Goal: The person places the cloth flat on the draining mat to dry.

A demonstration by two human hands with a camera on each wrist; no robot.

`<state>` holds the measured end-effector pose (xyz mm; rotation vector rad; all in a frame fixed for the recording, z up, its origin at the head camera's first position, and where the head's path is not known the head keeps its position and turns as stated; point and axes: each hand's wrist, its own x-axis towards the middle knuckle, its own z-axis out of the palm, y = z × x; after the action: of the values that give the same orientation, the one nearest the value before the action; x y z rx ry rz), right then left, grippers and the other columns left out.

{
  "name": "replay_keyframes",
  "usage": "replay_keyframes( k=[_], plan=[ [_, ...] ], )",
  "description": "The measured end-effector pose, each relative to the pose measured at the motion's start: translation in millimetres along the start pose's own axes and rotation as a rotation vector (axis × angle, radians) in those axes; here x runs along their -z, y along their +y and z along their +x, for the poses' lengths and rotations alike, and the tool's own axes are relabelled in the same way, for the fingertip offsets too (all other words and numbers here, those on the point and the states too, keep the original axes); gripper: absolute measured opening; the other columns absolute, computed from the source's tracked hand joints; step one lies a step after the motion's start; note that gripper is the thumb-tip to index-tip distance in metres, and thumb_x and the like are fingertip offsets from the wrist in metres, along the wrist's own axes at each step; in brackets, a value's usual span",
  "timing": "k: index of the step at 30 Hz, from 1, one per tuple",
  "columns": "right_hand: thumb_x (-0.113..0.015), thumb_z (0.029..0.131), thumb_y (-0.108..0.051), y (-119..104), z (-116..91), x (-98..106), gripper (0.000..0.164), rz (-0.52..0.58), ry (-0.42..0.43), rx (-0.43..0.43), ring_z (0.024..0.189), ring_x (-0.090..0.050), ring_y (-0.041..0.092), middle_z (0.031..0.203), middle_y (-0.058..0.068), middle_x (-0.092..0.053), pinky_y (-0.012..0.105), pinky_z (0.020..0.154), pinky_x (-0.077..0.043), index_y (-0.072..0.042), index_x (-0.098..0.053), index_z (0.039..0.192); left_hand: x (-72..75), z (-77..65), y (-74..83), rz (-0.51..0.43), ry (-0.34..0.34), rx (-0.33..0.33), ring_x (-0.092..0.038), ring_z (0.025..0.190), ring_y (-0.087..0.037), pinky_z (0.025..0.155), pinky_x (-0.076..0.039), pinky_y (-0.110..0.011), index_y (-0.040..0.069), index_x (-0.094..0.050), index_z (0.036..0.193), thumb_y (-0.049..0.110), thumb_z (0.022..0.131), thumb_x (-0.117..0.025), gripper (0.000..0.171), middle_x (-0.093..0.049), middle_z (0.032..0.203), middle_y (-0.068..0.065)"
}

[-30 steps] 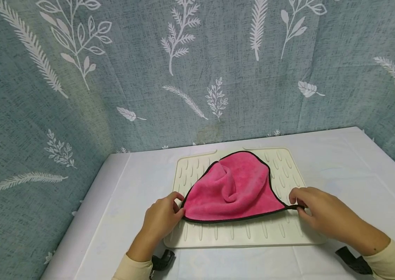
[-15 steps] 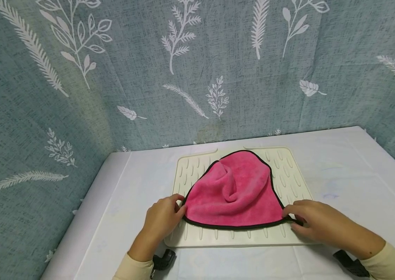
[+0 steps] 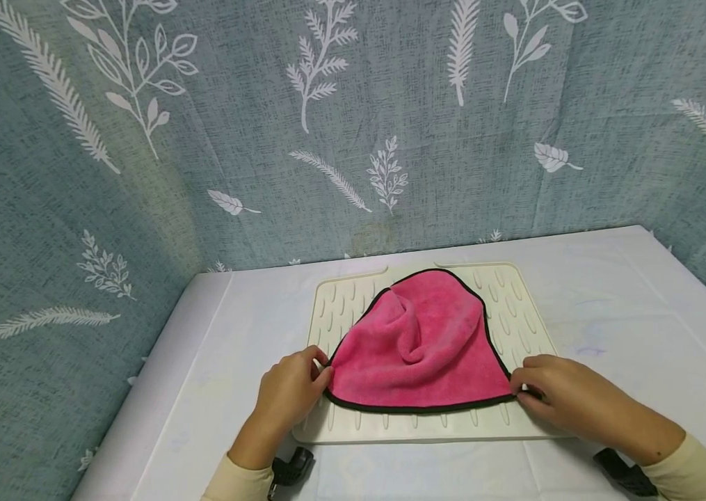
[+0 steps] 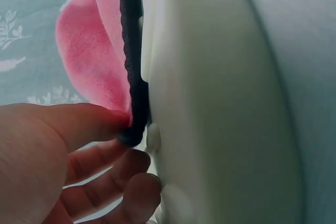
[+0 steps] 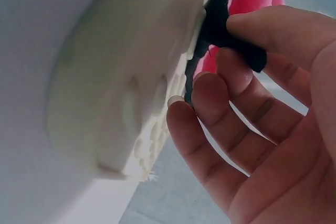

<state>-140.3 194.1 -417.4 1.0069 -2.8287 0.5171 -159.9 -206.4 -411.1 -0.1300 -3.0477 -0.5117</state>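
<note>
A pink cloth (image 3: pixel 415 348) with a black edging lies rumpled on a cream ridged mat (image 3: pixel 390 429), a curled fold near its middle. My left hand (image 3: pixel 290 388) pinches its near left corner; in the left wrist view the thumb presses the black edging (image 4: pixel 131 40) against the fingers. At the near right corner my right hand (image 3: pixel 568 393) pinches the cloth; the right wrist view has a black tab (image 5: pixel 236 43) between thumb and index finger. The near edge of the cloth runs in a shallow curve between both hands.
The mat lies on a white-covered table (image 3: pixel 240 313). A blue-grey curtain (image 3: pixel 353 174) with white leaf prints stands behind and at the sides. Black wrist devices show below the left sleeve (image 3: pixel 236 480) and the right sleeve (image 3: pixel 691 470).
My right hand has come nearer to me and slightly left, drawing the cloth's near right corner down onto the mat. The left hand has barely moved and keeps its pinch.
</note>
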Motion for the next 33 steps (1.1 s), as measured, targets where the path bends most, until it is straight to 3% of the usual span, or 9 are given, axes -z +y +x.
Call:
replay_keyframes(
  k=[7, 16, 22, 33],
  plan=[
    [-0.075, 0.083, -0.011, 1, -2, 5, 0.018, -0.026, 0.007, -0.026, 0.073, -0.048, -0.005, 0.083, -0.018, -0.056, 0.026, 0.064, -0.049, -0.027, -0.068, 0.082, 6.1, -1.8, 1.9, 0.014, 0.018, 0.022, -0.049, 0.054, -0.007, 0.049, -0.038, -0.028, 0.018, -0.066, 0.086, 0.027, 0.087, -0.074, 0.012, -0.058, 0.065, 0.01],
    [-0.075, 0.083, -0.01, 3, -5, 10, 0.019, 0.005, -0.04, -0.022, 0.072, -0.044, -0.007, 0.08, -0.02, -0.053, 0.024, 0.062, -0.046, -0.028, -0.068, 0.082, 19.3, -6.6, 4.3, 0.023, 0.03, -0.001, -0.05, 0.055, -0.007, 0.051, -0.038, -0.029, 0.02, -0.064, 0.078, 0.024, 0.083, -0.077, 0.014, -0.059, 0.063, 0.012],
    [-0.075, 0.083, -0.01, 7, -6, 12, 0.02, 0.016, -0.05, -0.033, 0.071, -0.043, -0.007, 0.079, -0.02, -0.052, 0.024, 0.062, -0.045, -0.028, -0.068, 0.081, 24.0, -9.9, 4.0, 0.027, -0.021, 0.0, -0.049, 0.054, -0.008, 0.051, -0.037, -0.029, 0.022, -0.062, 0.074, 0.023, 0.082, -0.077, 0.017, -0.056, 0.061, 0.013],
    [-0.074, 0.083, -0.008, 11, -9, 12, 0.023, 0.072, -0.154, -0.041, 0.07, -0.04, -0.007, 0.075, -0.022, -0.048, 0.022, 0.061, -0.041, -0.029, -0.064, 0.079, 30.5, -15.6, 4.8, 0.065, -0.116, -0.011, -0.05, 0.057, -0.01, 0.053, -0.038, -0.031, 0.021, -0.061, 0.07, 0.025, 0.08, -0.078, 0.02, -0.057, 0.063, 0.012]
  ],
)
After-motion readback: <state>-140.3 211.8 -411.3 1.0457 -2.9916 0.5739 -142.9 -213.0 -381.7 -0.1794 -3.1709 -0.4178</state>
